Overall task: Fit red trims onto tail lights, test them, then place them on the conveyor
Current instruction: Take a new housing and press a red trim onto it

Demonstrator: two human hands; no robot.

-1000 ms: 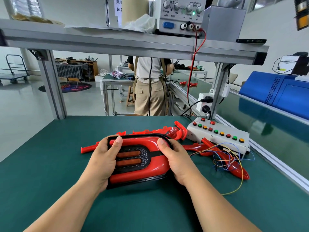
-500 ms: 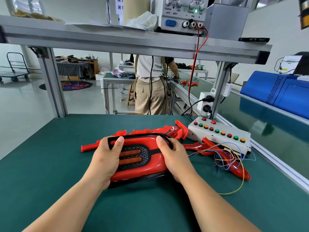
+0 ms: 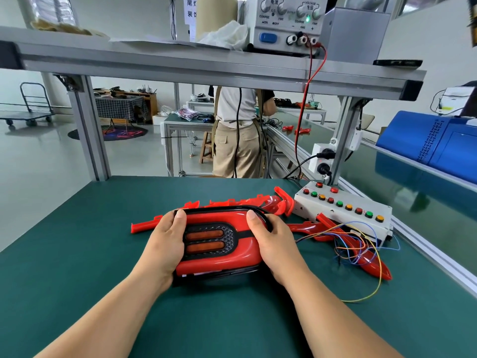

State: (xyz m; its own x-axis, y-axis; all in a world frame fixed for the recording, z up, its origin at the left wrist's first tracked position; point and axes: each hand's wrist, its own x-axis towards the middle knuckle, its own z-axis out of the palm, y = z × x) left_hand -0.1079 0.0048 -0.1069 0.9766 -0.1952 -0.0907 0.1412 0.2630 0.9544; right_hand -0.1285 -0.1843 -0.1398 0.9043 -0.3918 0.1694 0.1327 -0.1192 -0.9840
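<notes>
A red tail light (image 3: 219,257) with a black rim and two amber lenses lies on the green bench mat (image 3: 77,267) in front of me. My left hand (image 3: 165,244) grips its left end, thumb on the top face. My right hand (image 3: 273,244) grips its right end, thumb on the upper edge. Loose red trims (image 3: 245,202) lie just behind the light, and another red trim (image 3: 371,264) lies to the right under coloured wires (image 3: 361,244).
A white test box (image 3: 343,210) with coloured buttons sits at the right rear. The green conveyor (image 3: 387,174) runs along the right side behind an aluminium rail. A shelf (image 3: 206,63) with a power supply (image 3: 286,21) hangs overhead. A person (image 3: 237,130) stands beyond the bench.
Both hands keep the same hold on the tail light. The light has shifted slightly; the view has tilted a little.
</notes>
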